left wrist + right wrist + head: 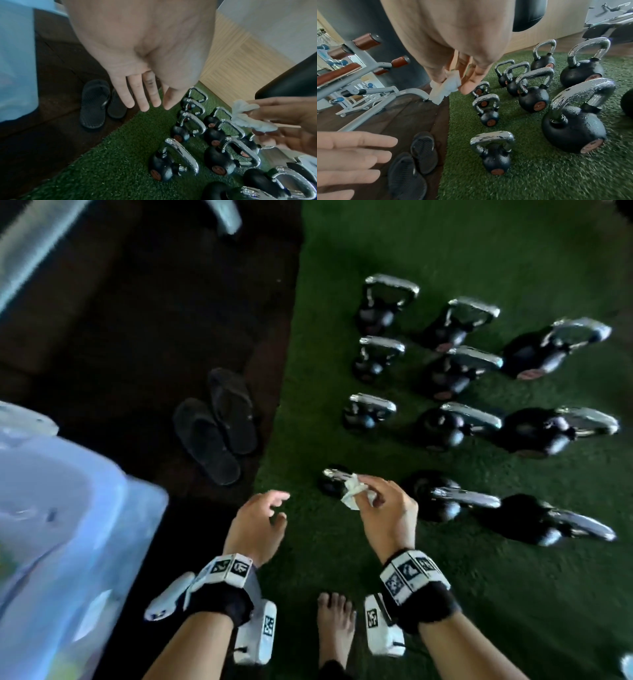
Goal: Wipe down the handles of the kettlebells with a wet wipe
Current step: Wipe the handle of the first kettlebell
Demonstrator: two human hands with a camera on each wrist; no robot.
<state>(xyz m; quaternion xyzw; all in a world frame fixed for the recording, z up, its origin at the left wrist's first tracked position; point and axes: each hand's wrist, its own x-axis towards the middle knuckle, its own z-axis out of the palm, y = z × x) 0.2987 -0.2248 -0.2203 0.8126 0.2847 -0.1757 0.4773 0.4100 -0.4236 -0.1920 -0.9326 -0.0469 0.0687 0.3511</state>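
Several black kettlebells with chrome handles stand in rows on the green turf (462, 594). The nearest small kettlebell (334, 482) (494, 155) sits just beyond my right hand. My right hand (380, 501) hovers above it and pinches a crumpled white wet wipe (352, 491) (445, 86) (247, 119) between thumb and fingers. The wipe hangs in the air, not touching a handle. My left hand (263, 515) (145, 97) floats to the left with straight, spread fingers (359, 155) and holds nothing. The handles (582, 92) glisten with droplets.
A pair of black flip-flops (215, 422) lies on the dark floor left of the turf edge. A translucent plastic bin (61, 525) fills the lower left. My bare foot (335, 628) stands on the turf. A grey weight bench frame (368, 94) stands at the left.
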